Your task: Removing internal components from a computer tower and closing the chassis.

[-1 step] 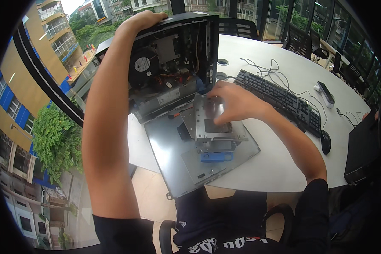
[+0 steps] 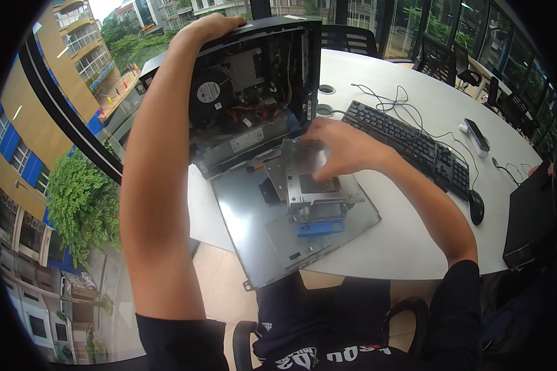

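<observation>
An opened black desktop computer case (image 2: 247,139) stands upright on the table, its fan (image 2: 208,93), wires and silver power supply (image 2: 244,141) exposed. My left hand (image 2: 210,28) grips the top edge of the case, fingers lying over it. My right hand (image 2: 346,145) is closed around a silver metal drive bracket (image 2: 319,198), thumb on the near side and fingers on the far side. Under the bracket's near end shows a blue plastic part (image 2: 320,228). Beneath lies a flat grey metal side panel (image 2: 247,226), with a small black piece (image 2: 269,191) on it.
A black keyboard (image 2: 408,145) with loose cables and a mouse (image 2: 476,207) lie to the right on the white table (image 2: 353,74). Farther right are a phone-like device (image 2: 476,135) and a black box-shaped case (image 2: 529,216). Office chairs (image 2: 346,42) stand behind; a window is at left.
The drive bracket and its blue part have shifted very slightly, with the near end a little to the right. Both hands stay almost where they were.
</observation>
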`<state>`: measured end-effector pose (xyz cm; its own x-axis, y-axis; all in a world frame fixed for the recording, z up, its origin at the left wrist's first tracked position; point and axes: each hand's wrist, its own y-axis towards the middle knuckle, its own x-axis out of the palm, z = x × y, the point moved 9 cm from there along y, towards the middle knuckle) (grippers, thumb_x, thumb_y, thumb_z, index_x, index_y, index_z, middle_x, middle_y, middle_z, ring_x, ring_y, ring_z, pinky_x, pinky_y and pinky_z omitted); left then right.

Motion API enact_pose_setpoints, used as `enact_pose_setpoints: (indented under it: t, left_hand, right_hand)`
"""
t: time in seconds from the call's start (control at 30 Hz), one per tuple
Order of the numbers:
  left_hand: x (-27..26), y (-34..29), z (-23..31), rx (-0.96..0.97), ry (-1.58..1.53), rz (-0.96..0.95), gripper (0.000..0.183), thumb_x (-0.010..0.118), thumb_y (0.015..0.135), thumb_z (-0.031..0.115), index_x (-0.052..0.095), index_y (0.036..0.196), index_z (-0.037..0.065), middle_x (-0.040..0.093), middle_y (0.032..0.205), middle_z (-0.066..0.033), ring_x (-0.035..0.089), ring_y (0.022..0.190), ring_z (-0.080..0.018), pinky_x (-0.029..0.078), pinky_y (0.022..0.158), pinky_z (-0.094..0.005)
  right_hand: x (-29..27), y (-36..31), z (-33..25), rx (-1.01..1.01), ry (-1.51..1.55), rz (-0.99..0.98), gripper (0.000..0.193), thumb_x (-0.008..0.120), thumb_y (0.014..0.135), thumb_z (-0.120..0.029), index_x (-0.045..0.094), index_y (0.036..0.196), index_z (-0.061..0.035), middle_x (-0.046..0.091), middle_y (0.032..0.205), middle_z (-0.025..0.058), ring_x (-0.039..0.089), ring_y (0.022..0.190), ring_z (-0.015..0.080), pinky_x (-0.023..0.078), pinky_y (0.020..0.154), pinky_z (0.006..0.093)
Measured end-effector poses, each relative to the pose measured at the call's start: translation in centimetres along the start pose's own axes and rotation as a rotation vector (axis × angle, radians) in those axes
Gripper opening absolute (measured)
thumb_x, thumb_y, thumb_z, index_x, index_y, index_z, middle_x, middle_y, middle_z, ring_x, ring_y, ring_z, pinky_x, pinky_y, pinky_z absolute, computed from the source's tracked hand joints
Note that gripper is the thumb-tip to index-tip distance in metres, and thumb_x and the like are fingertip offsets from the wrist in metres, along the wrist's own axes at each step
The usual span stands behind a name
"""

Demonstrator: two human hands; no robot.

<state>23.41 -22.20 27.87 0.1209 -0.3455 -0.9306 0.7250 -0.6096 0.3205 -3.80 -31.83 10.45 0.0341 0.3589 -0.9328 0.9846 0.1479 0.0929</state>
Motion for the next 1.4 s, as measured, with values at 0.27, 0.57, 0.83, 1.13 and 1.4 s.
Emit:
enact_pose_setpoints:
  t: [0.27,0.57,0.83,1.13,1.4]
  left_hand:
    - [-0.5,-1.5,0.9,-0.164,0.013,-0.052,0.069,0.05,0.1,0.059,0.064,0.135,0.001,0.058,0.145,-0.023,0.053,0.136,-0.0368,0.04,0.113,-0.0454]
    - [-0.5,-2.1,1.3,-0.146,-0.019,-0.072,0.06,0.047,0.103,0.053,0.059,0.144,0.009,0.053,0.152,-0.0189,0.048,0.142,-0.0347,0.035,0.118,-0.0451]
    - [-1.2,-2.6,1.5,-0.154,-0.019,-0.053,0.059,0.049,0.101,0.056,0.062,0.142,0.014,0.056,0.15,-0.0167,0.052,0.138,-0.0333,0.036,0.117,-0.0454]
    - [-0.1,-0.1,0.0,0.016,0.002,-0.049,0.06,0.05,0.102,0.056,0.063,0.141,0.012,0.057,0.149,-0.0168,0.052,0.138,-0.034,0.038,0.115,-0.0452]
    - [-0.3,-0.6,0.0,-0.064,-0.032,-0.056,0.059,0.049,0.102,0.055,0.062,0.141,0.013,0.056,0.149,-0.0175,0.052,0.138,-0.0342,0.037,0.116,-0.0443]
  right_hand:
    - [2.7,1.9,-0.5,-0.137,-0.1,-0.177,0.079,0.08,0.067,-0.018,0.058,0.141,0.0006,0.053,0.137,0.0173,0.055,0.127,0.0303,0.049,0.107,0.0366]
    - [0.6,-0.6,-0.8,-0.124,0.049,0.074,0.071,0.077,0.08,-0.02,0.054,0.143,0.0014,0.056,0.143,0.0181,0.057,0.13,0.0298,0.047,0.11,0.0376]
    - [3.3,-8.0,-0.5,0.363,1.487,0.212,0.062,0.06,0.098,-0.019,0.039,0.144,0.0175,0.053,0.141,0.0306,0.058,0.13,0.0351,0.046,0.113,0.0443]
    - [4.2,-7.7,-2.0,0.43,1.745,0.331,0.035,0.058,0.1,-0.023,0.049,0.115,0.0069,0.046,0.135,0.0332,0.046,0.137,0.0432,0.037,0.121,0.0481]
    - [5.5,-8.0,-1.4,0.481,1.799,0.352,0.064,0.063,0.094,-0.03,0.036,0.135,0.0109,0.029,0.146,0.0352,0.03,0.145,0.0436,0.024,0.125,0.0487]
